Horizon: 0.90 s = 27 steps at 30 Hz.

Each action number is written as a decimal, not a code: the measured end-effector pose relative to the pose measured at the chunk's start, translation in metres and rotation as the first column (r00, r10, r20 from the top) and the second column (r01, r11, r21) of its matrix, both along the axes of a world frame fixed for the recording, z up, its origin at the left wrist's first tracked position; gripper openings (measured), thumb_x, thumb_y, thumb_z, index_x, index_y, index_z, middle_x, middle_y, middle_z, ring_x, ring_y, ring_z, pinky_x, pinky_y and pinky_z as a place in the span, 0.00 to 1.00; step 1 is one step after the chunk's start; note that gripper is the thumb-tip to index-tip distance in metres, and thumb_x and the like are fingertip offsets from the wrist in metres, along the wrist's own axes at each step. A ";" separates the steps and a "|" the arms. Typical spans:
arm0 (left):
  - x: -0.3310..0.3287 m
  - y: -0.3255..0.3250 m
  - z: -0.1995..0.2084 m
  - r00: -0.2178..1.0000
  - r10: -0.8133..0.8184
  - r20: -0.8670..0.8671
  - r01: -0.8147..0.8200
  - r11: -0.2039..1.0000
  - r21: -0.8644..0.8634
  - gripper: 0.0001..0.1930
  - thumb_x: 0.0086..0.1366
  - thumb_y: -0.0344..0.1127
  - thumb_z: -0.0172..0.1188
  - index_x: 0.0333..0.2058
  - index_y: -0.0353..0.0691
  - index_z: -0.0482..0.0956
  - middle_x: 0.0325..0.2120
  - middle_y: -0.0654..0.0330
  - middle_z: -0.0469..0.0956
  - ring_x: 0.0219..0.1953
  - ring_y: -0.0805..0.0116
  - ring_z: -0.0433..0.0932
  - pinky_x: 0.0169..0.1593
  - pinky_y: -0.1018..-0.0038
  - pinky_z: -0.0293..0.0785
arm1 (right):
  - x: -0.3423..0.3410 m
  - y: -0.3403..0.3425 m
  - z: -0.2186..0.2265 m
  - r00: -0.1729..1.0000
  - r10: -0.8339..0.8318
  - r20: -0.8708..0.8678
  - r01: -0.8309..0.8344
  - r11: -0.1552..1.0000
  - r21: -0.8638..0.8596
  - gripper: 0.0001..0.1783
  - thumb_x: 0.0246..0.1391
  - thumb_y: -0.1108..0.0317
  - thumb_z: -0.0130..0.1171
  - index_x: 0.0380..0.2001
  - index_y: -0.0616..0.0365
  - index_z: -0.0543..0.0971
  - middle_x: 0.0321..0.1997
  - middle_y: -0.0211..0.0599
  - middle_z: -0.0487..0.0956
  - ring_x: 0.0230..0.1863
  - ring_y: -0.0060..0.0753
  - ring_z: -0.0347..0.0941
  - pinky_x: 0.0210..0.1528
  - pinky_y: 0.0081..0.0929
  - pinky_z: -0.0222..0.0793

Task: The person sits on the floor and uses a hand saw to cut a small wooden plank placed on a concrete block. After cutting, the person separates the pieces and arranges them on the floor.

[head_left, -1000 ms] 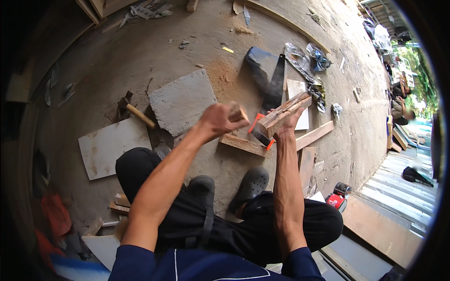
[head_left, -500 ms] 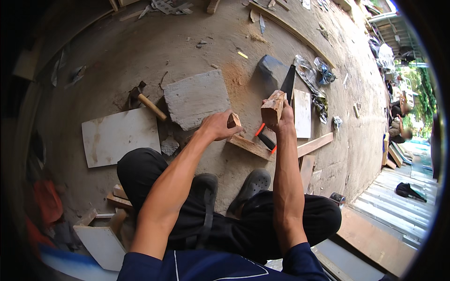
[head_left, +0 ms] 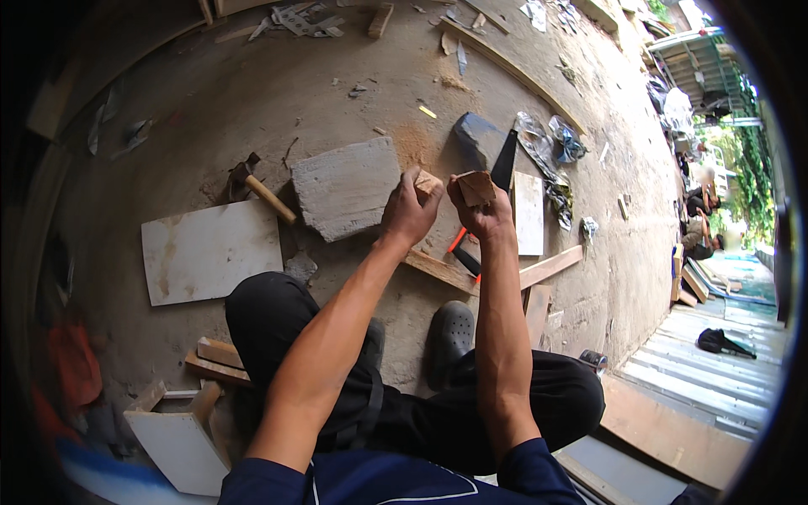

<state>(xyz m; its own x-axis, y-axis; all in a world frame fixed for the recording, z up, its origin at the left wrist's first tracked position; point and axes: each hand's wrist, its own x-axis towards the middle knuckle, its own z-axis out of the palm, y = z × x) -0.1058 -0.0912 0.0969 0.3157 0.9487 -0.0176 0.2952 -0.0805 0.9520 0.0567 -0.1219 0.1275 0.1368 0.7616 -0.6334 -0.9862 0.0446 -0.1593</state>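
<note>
Head view: left hand (head_left: 410, 215) clenches one small wood block (head_left: 427, 182); right hand (head_left: 481, 212) grips another wood offcut (head_left: 476, 187), both above the concrete floor (head_left: 353, 93). Likely light, rigid (rough-sawn); hold by flat faces.

Concrete floor (head_left: 353, 93) was dusty, with a sawdust patch. On it lay: grey stone slab (head_left: 347, 187), hammer (head_left: 259, 190), white board (head_left: 210, 252), handsaw (head_left: 488, 194), wooden slats (head_left: 497, 278), plastic wrappers (head_left: 551, 156), scattered wood scraps.
</note>
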 end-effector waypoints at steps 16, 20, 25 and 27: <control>0.021 -0.013 0.050 0.704 -0.107 0.702 0.298 0.942 -0.156 0.19 0.61 0.39 0.58 0.48 0.35 0.74 0.40 0.60 0.79 0.42 0.74 0.77 0.45 0.78 0.72 | -0.001 -0.032 0.015 0.997 0.051 0.053 -0.059 0.985 0.163 0.28 0.63 0.50 0.40 0.51 0.68 0.65 0.47 0.54 0.73 0.50 0.47 0.72 0.54 0.45 0.70; 0.012 -0.009 0.055 0.759 0.002 0.651 0.187 0.957 -0.221 0.18 0.63 0.40 0.58 0.47 0.35 0.76 0.36 0.62 0.80 0.39 0.77 0.77 0.43 0.81 0.72 | -0.021 -0.024 0.030 0.977 0.074 0.200 -0.080 0.997 0.022 0.30 0.59 0.48 0.48 0.52 0.65 0.64 0.51 0.54 0.70 0.53 0.50 0.69 0.56 0.49 0.69; 0.011 -0.008 0.050 0.729 0.126 0.673 0.117 0.945 -0.304 0.18 0.63 0.42 0.57 0.45 0.33 0.77 0.35 0.62 0.80 0.37 0.77 0.77 0.41 0.82 0.72 | -0.035 -0.017 0.028 0.962 -0.001 0.274 0.007 1.000 -0.020 0.38 0.48 0.45 0.62 0.51 0.64 0.64 0.50 0.47 0.71 0.49 0.45 0.70 0.54 0.50 0.68; 0.014 -0.009 0.040 0.746 0.202 0.635 0.070 0.924 -0.376 0.18 0.64 0.43 0.57 0.44 0.34 0.78 0.34 0.62 0.80 0.35 0.76 0.77 0.39 0.80 0.73 | -0.037 -0.015 0.025 0.928 -0.031 0.371 0.064 0.995 -0.078 0.40 0.42 0.44 0.66 0.50 0.63 0.66 0.49 0.43 0.71 0.48 0.43 0.70 0.52 0.49 0.69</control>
<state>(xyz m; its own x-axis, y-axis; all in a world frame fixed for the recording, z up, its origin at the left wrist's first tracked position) -0.0918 -0.0999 0.1366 0.3133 0.9347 -0.1680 -0.4166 0.2943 0.8602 0.0197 -0.1370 0.1527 0.4081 0.6928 -0.5945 -0.8540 0.0595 -0.5168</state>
